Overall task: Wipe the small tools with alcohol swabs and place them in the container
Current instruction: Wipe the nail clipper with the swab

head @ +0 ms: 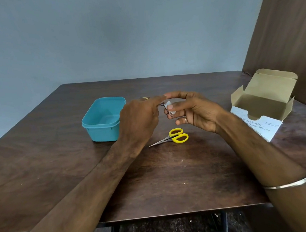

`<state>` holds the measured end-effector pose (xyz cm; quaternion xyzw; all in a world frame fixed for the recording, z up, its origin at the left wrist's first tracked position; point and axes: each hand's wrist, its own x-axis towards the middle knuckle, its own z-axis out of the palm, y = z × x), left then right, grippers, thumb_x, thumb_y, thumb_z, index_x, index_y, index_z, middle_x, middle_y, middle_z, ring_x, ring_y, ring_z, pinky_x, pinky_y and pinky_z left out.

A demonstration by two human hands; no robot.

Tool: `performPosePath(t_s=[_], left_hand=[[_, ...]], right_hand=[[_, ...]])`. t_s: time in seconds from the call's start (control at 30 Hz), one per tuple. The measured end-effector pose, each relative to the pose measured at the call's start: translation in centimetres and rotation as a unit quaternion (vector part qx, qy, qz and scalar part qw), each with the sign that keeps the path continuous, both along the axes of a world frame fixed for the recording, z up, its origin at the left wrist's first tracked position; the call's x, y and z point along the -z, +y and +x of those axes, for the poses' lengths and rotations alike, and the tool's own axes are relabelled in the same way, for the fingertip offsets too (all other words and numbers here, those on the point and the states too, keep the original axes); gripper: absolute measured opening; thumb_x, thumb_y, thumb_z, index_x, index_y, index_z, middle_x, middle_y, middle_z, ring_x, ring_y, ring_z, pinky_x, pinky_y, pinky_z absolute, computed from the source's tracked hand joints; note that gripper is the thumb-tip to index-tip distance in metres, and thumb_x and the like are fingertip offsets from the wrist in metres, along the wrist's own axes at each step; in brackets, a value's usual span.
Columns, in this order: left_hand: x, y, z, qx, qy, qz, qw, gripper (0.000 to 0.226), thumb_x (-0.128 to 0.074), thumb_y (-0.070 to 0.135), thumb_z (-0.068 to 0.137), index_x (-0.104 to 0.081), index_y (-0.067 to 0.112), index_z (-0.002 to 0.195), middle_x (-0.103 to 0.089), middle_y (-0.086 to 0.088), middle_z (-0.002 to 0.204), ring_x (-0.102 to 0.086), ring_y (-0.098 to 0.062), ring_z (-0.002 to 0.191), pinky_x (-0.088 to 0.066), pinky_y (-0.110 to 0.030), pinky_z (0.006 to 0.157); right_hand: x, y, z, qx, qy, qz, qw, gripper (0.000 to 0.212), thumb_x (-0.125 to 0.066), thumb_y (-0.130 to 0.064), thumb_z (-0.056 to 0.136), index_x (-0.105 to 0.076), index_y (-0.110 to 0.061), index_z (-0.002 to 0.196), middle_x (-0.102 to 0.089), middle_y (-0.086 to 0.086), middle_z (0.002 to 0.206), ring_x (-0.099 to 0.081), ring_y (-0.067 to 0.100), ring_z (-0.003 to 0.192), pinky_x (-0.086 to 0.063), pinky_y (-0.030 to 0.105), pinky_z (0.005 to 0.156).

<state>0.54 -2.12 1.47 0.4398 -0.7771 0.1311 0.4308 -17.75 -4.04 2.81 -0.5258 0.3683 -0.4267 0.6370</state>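
Head view: both hands meet above the middle of the table [60,161]. The left hand [139,120] pinches a thin metal tool [163,104] at one end. The right hand [194,110] holds a white swab [168,104] against the tool between thumb and forefinger, its other fingers loosely curled. The kind of tool cannot be told. Yellow-handled scissors [174,137] lie on the table just below the hands, touched by neither. A blue container [102,120] stands just left of the left hand. An open swab box [264,104] sits to the right, well apart.
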Motion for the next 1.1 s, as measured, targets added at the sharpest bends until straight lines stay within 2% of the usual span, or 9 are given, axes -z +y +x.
performPosePath(t_s=[0.13, 0.23, 0.3, 0.4, 0.53, 0.7, 0.83, 1.1], left_hand=[[-0.02, -0.09, -0.19, 0.036, 0.034, 0.087, 0.995, 0.030, -0.066, 0.017, 0.092, -0.069, 0.018, 0.122, -0.075, -0.008, 0.098, -0.066, -0.024, 0.086, -0.055, -0.041, 0.076], [-0.02, -0.21, -0.26, 0.038, 0.063, 0.104, 0.992, 0.023, -0.066, 0.015, 0.092, -0.073, 0.016, 0.114, -0.076, -0.008, 0.099, -0.067, -0.024, 0.089, -0.055, -0.044, 0.078], [-0.09, -0.34, -0.15, 0.045, 0.124, 0.146, 0.980, 0.019, -0.068, 0.015, 0.091, -0.075, 0.016, 0.108, -0.077, -0.003, 0.096, -0.068, -0.020, 0.084, -0.057, -0.042, 0.077], [-0.19, -0.58, 0.06, 0.072, 0.238, 0.253, 0.935, 0.019, -0.071, 0.014, 0.088, -0.075, 0.017, 0.106, -0.073, 0.006, 0.083, -0.068, -0.012, 0.068, -0.062, -0.040, 0.068], [-0.36, -0.43, 0.04, 0.127, 0.337, 0.327, 0.874, 0.012, -0.072, 0.007, 0.086, -0.071, 0.014, 0.096, -0.073, -0.002, 0.081, -0.073, -0.023, 0.070, -0.062, -0.034, 0.061], [-0.33, -0.16, -0.23, 0.157, 0.375, 0.340, 0.848, 0.015, -0.069, 0.004, 0.088, -0.067, 0.003, 0.103, -0.074, -0.013, 0.086, -0.074, -0.027, 0.074, -0.062, -0.034, 0.063], [-0.25, -0.10, -0.36, 0.161, 0.384, 0.335, 0.845, 0.014, -0.069, 0.004, 0.088, -0.067, 0.004, 0.102, -0.074, -0.013, 0.085, -0.075, -0.024, 0.072, -0.063, -0.035, 0.065], [-0.07, -0.29, -0.35, 0.149, 0.377, 0.333, 0.852, 0.016, -0.069, 0.005, 0.088, -0.067, 0.006, 0.103, -0.073, -0.011, 0.090, -0.075, -0.021, 0.073, -0.063, -0.036, 0.066]], right_hand=[[0.05, -0.29, -0.19, 0.021, -0.018, -0.015, 0.999, 0.042, -0.066, 0.008, 0.082, -0.062, -0.008, 0.121, -0.073, 0.016, 0.084, -0.071, 0.020, 0.067, -0.059, 0.031, 0.059], [0.09, -0.34, -0.23, 0.018, -0.021, -0.020, 0.999, 0.044, -0.065, 0.010, 0.081, -0.062, -0.007, 0.121, -0.072, 0.015, 0.084, -0.072, 0.021, 0.069, -0.060, 0.032, 0.063], [0.02, -0.29, -0.25, 0.013, -0.020, -0.024, 0.999, 0.043, -0.064, 0.012, 0.082, -0.062, -0.007, 0.121, -0.071, 0.015, 0.084, -0.072, 0.022, 0.070, -0.061, 0.031, 0.064], [0.00, -0.23, -0.19, 0.012, -0.022, -0.026, 0.999, 0.046, -0.064, 0.013, 0.080, -0.061, -0.006, 0.121, -0.069, 0.015, 0.085, -0.073, 0.023, 0.072, -0.062, 0.031, 0.067], [0.08, -0.39, -0.26, 0.030, -0.037, -0.028, 0.998, 0.046, -0.064, 0.017, 0.079, -0.061, -0.003, 0.121, -0.065, 0.014, 0.083, -0.074, 0.024, 0.072, -0.063, 0.034, 0.070], [0.53, -0.26, 0.31, 0.041, -0.025, -0.038, 0.998, 0.042, -0.064, 0.018, 0.079, -0.064, -0.005, 0.114, -0.068, 0.009, 0.079, -0.072, 0.022, 0.071, -0.063, 0.041, 0.074], [0.69, -0.29, 0.43, 0.060, 0.009, -0.050, 0.997, 0.041, -0.068, 0.013, 0.080, -0.066, -0.009, 0.115, -0.070, 0.005, 0.081, -0.072, 0.021, 0.075, -0.062, 0.040, 0.065], [0.66, -0.32, 0.46, 0.094, 0.064, -0.101, 0.988, 0.040, -0.077, 0.008, 0.076, -0.069, -0.013, 0.109, -0.071, 0.003, 0.081, -0.069, 0.023, 0.078, -0.060, 0.036, 0.061]])
